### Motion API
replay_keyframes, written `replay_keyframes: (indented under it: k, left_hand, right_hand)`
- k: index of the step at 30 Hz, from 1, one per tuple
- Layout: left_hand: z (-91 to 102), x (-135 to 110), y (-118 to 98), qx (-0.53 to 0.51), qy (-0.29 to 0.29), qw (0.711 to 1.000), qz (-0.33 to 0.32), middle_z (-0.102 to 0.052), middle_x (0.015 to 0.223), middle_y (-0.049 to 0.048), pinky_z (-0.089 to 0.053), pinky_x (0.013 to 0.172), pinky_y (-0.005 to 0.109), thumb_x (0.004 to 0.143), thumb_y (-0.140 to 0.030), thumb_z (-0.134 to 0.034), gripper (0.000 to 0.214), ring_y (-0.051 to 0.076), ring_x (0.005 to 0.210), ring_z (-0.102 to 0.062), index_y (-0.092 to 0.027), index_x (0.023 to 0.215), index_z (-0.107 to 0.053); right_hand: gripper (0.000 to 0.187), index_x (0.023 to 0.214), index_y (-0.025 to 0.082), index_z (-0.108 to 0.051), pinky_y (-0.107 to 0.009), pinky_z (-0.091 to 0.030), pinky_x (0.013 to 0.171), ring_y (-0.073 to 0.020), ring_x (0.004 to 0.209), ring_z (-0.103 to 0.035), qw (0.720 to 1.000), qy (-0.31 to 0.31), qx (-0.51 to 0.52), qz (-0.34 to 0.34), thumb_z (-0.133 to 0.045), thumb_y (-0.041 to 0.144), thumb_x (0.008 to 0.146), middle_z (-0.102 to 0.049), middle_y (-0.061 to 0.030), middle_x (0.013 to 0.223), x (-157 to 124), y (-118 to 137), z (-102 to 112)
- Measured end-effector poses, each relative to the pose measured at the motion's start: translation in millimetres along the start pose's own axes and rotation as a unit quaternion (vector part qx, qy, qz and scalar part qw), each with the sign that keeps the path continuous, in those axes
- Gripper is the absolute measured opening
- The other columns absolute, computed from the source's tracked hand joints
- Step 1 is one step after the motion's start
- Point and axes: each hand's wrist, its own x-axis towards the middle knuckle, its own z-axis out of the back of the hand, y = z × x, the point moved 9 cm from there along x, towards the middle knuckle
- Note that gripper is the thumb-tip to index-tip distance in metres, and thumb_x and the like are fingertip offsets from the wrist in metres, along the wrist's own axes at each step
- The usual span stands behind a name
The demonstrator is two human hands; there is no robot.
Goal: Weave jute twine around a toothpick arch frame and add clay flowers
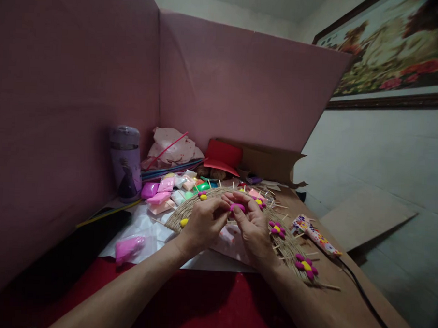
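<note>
Between my two hands is a small lump of magenta modelling clay (238, 208). My right hand (254, 231) holds it between thumb and fingers. My left hand (205, 224) is closed, its fingertips pinching at the lump's left side. Beneath them lies a curved band of twine (182, 215) woven round thin wooden sticks. Magenta clay flowers with yellow centres, such as one flower (306, 266) at the lower right, sit along the band. Near my left wrist a yellow clay dot (184, 223) shows on the twine. My hands hide part of the band's middle.
Several clay packets (159, 198) lie behind the band, and a pink packet (128, 249) at the front left. A purple tumbler (125, 165) stands at left. A flower-patterned glue gun (319, 236) with a black cord lies on cardboard at right. Pink panels rise behind.
</note>
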Motion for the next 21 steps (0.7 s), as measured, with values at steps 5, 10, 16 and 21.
replay_keyframes:
  k: [5, 10, 16, 21]
  left_hand:
    - [-1.3, -2.0, 24.5, -0.142, -0.04, 0.981, 0.125, -0.062, 0.063, 0.0006, -0.042, 0.051, 0.02, 0.072, -0.023, -0.065, 0.011, 0.009, 0.054, -0.053, -0.015, 0.069, -0.059]
    - [-5.5, -4.1, 32.3, -0.25, -0.018, 0.951, 0.18, -0.066, 0.068, 0.0017, -0.038, 0.043, 0.019, 0.072, -0.024, -0.066, 0.015, 0.006, 0.046, -0.048, -0.015, 0.084, -0.066]
    - [1.2, -0.9, 13.3, -0.089, 0.008, 0.995, 0.052, -0.07, 0.077, 0.0058, -0.046, 0.059, 0.025, 0.078, -0.021, -0.061, 0.018, 0.013, 0.062, -0.06, -0.018, 0.092, -0.071]
    - [0.6, -0.5, 4.0, 0.018, 0.011, 1.0, -0.009, -0.071, 0.082, 0.0065, -0.049, 0.069, 0.028, 0.071, -0.016, -0.068, 0.016, 0.017, 0.073, -0.064, -0.017, 0.087, -0.07]
  right_hand:
    - [0.021, 0.105, 0.024, -0.058, -0.039, -0.045, 0.093, -0.0193, 0.102, -0.058, 0.996, -0.028, -0.068, 0.044, -0.055, 0.029, 0.085, -0.062, -0.0048, 0.106, -2.1, 4.0, 6.2]
    - [0.021, 0.105, 0.023, -0.057, -0.035, -0.048, 0.085, -0.0187, 0.097, -0.059, 0.991, -0.043, -0.117, 0.051, -0.052, 0.033, 0.087, -0.063, -0.0048, 0.102, -1.7, 4.0, 12.7]
    - [0.024, 0.106, 0.023, -0.059, -0.034, -0.048, 0.082, -0.0189, 0.094, -0.059, 0.979, -0.044, -0.185, 0.077, -0.052, 0.036, 0.087, -0.063, -0.0052, 0.104, -2.2, 8.6, 13.5]
    - [0.022, 0.106, 0.023, -0.059, -0.034, -0.046, 0.084, -0.0192, 0.095, -0.059, 0.97, -0.038, -0.22, 0.095, -0.051, 0.033, 0.088, -0.063, -0.0045, 0.102, -4.5, 13.6, 9.8]
